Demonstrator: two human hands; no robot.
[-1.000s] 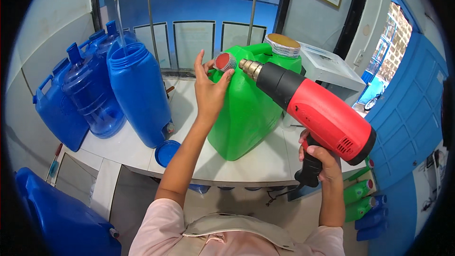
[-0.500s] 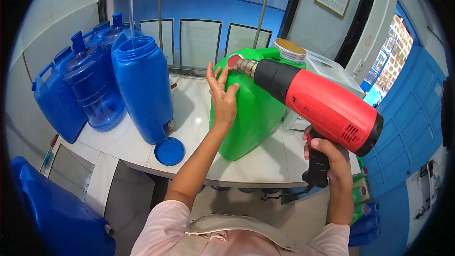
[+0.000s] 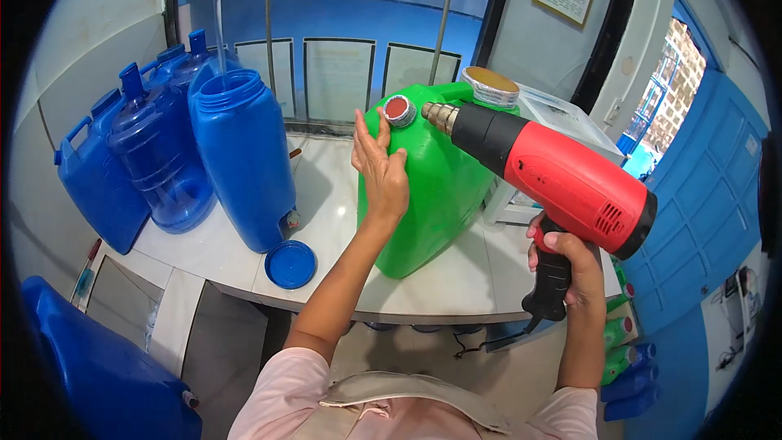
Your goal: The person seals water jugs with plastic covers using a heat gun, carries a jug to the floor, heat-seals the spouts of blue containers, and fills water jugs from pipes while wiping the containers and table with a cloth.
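A red and black heat gun (image 3: 570,175) is in my right hand (image 3: 577,265), its fingers wrapped round the black handle. The metal nozzle points left, just right of a small red cap (image 3: 398,110) with a whitish wrapped rim. That cap sits on the upper side of a green jug (image 3: 432,187) standing on the counter. My left hand (image 3: 381,167) rests against the jug just below the small cap, fingers stretched out and apart. A larger yellowish-brown cap (image 3: 491,83) with a wrapped rim tops the jug at its far right.
An uncapped blue container (image 3: 244,159) stands on the white counter (image 3: 334,277) under a thin stream of water. Its blue lid (image 3: 290,264) lies in front. More blue bottles (image 3: 163,155) crowd the left. Another blue container (image 3: 98,358) is at lower left; a blue door (image 3: 692,195) at right.
The heat gun's nozzle has moved right, away from the small red cap, which now shows fully. My left hand stays at the jug, its fingers slightly shifted.
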